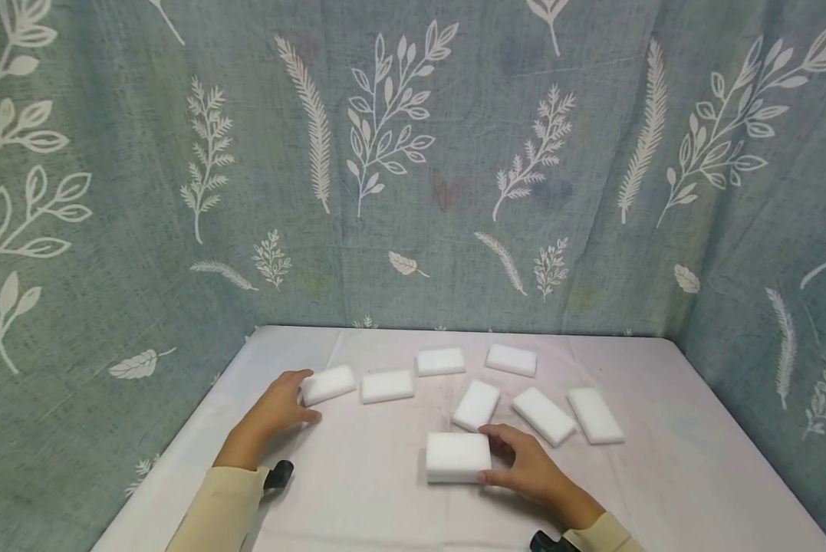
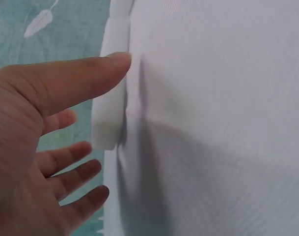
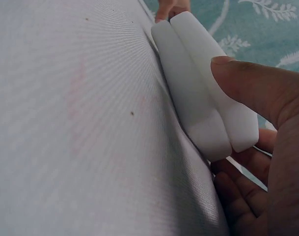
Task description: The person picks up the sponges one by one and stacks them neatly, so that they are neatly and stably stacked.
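Two white sponges lie stacked flat on the white-covered table in front of me. My right hand (image 1: 526, 466) pinches the right end of the upper sponge (image 3: 237, 118), its thumb on the near side and the fingers behind. The lower sponge (image 3: 193, 93) rests on the cloth beneath it. At the left, my left hand (image 1: 279, 404) spreads its thumb and fingers around the left end of another white sponge (image 1: 330, 385). In the left wrist view the thumb (image 2: 90, 78) crosses in front of that sponge, and the other fingers stand loosely apart.
Right of the left hand's sponge lies a sponge (image 1: 387, 386), with two more (image 1: 441, 362) behind toward the back edge. Another sponge (image 1: 476, 405) lies just behind the stack, and two slanted ones (image 1: 543, 415) lie to the right. A leaf-patterned curtain (image 1: 399, 230) surrounds the table.
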`<state>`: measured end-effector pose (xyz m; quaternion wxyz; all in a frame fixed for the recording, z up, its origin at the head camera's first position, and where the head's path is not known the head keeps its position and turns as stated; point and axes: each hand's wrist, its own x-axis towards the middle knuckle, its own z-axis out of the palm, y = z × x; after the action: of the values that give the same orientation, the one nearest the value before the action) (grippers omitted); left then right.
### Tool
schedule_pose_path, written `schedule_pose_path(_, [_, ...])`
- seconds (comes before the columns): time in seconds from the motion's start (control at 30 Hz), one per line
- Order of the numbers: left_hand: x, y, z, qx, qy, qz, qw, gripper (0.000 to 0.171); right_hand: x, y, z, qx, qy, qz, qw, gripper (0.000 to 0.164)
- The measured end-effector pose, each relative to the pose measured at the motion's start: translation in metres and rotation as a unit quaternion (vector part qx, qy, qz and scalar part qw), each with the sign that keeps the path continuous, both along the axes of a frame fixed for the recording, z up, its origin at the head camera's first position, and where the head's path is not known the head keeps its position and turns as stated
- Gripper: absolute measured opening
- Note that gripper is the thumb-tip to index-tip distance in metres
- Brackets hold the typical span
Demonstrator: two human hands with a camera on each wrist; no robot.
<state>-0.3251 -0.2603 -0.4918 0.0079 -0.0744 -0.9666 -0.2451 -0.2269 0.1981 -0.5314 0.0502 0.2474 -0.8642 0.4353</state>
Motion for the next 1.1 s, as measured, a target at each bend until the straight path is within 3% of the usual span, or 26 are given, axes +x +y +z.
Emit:
schedule_pose_path(0.37, [-0.016,-0.011,-0.009,0.043,-0.014,0.031,0.9985,0.093,-0.002,0.002,-0.004,-0.006,-0.006,0.010,1.000,0.075])
schedule_pose_path(0.7, [-0.021,-0.018,-0.016,0.049,-0.002,0.016,0.9986,0.081,-0.002,0.003,-0.007,-0.022,0.001,0.017,1.000,0.074])
schedule_pose_path(0.9, [-0.018,-0.020,-0.017,0.057,0.008,0.019,0.9981,0.080,-0.002,0.003,-0.005,-0.016,0.007,0.016,1.000,0.075])
schedule_pose_path(1.1, [-0.010,-0.025,-0.012,0.080,-0.008,0.020,0.9966,0.078,0.000,0.005,-0.002,-0.015,0.018,0.022,0.999,0.077])
